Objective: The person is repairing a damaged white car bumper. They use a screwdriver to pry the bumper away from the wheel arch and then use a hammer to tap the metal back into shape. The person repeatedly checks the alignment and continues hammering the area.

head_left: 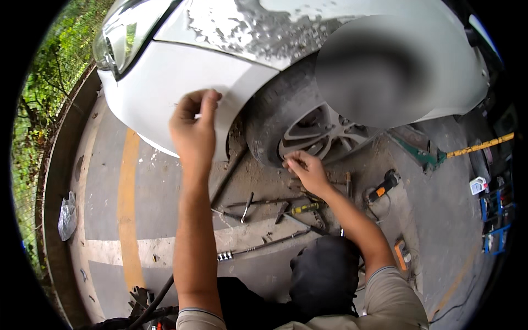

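My left hand (195, 124) is raised in front of the white bumper (165, 88) of a car. Its thumb and fingers are pinched together; whatever they may hold is too small to make out. Low by the front wheel (324, 132), my right hand (309, 171) is also closed in a pinch, with its fingertips near the rim's lower edge. I cannot make out anything between them. Above the wheel arch, the fender (264, 27) has a large grey patch of stripped, mottled paint. A blurred oval hides part of the car's side.
Hammers (281, 212), a ratchet (247, 208) and a long bar (269, 243) lie on the ground below the wheel. An orange-and-black power tool (383, 187) sits to the right, near a green jack (421, 148) with a yellow handle (479, 146). A low wall borders the left.
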`<action>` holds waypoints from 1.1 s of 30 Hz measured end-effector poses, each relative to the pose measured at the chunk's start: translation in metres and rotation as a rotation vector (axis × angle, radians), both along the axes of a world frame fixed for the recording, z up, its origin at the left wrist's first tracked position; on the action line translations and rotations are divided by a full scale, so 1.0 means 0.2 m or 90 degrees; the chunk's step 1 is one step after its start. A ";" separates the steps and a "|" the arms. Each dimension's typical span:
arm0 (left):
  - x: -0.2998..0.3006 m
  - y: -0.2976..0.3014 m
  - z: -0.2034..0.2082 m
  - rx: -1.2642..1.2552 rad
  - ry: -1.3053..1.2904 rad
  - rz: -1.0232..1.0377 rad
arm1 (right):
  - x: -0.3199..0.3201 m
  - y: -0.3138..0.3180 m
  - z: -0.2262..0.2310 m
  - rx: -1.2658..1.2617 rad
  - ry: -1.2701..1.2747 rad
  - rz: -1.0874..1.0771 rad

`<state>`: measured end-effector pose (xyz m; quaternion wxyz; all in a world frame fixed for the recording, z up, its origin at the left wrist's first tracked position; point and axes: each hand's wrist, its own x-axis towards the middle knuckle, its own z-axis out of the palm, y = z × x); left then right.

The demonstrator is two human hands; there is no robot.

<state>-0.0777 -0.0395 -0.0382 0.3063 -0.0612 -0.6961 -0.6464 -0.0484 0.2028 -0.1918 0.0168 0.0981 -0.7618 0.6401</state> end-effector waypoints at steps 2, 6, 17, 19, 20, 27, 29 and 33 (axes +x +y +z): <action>0.01 -0.04 0.02 0.020 -0.092 -0.028 | 0.09 0.15 -0.32 0.092 -0.088 -0.038; 0.06 -0.02 0.03 -0.087 -0.103 -0.075 | 0.33 0.36 -0.69 0.324 -0.169 -0.094; 0.06 0.07 -0.25 -0.672 -0.301 -0.405 | 0.62 0.28 -1.04 0.483 0.087 -0.023; 0.10 -0.01 -0.32 -0.675 -0.365 -0.382 | 0.62 0.23 -1.05 0.462 0.066 0.012; 0.11 -0.05 -0.38 -0.672 -0.390 -0.377 | 0.60 0.23 -1.05 0.453 0.036 0.023; 0.19 -0.49 -0.82 -0.611 -0.582 -0.332 | 0.57 0.09 -1.03 0.448 0.029 0.040; 0.20 -0.53 -0.88 -0.628 -0.606 -0.308 | 0.57 0.08 -1.05 0.451 0.059 0.041; 0.24 -0.56 -0.99 -0.669 -0.624 -0.304 | 0.64 0.03 -1.10 0.474 0.044 0.083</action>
